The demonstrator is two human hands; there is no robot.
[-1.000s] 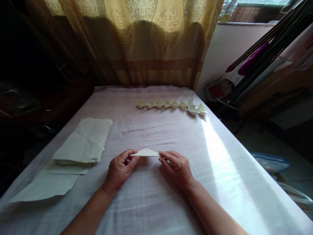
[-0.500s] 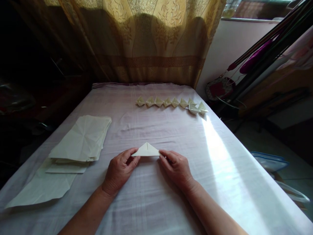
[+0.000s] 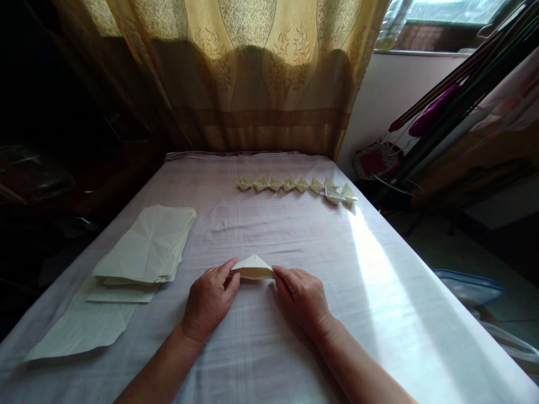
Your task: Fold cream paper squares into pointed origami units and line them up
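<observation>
A folded cream paper triangle (image 3: 253, 266) rests on the pale cloth-covered table (image 3: 269, 336), just in front of me. My left hand (image 3: 210, 300) pinches its left corner between thumb and fingers. My right hand (image 3: 302, 297) pinches its right corner. The paper's lower edge is spread slightly, so a second layer shows under the triangle. Both forearms reach in from the bottom of the view.
A stack of cream paper sheets (image 3: 145, 249) lies at the left, with a single larger sheet (image 3: 80, 331) under it. A row of several small folded paper pieces (image 3: 297, 185) lines the far side. A patterned curtain (image 3: 252, 73) hangs behind; clutter and a blue-rimmed tub (image 3: 467, 283) lie right.
The hands have drawn slightly closer together on the triangle's corners, and the paper has opened a little along its lower edge. The camera tilted slightly.
</observation>
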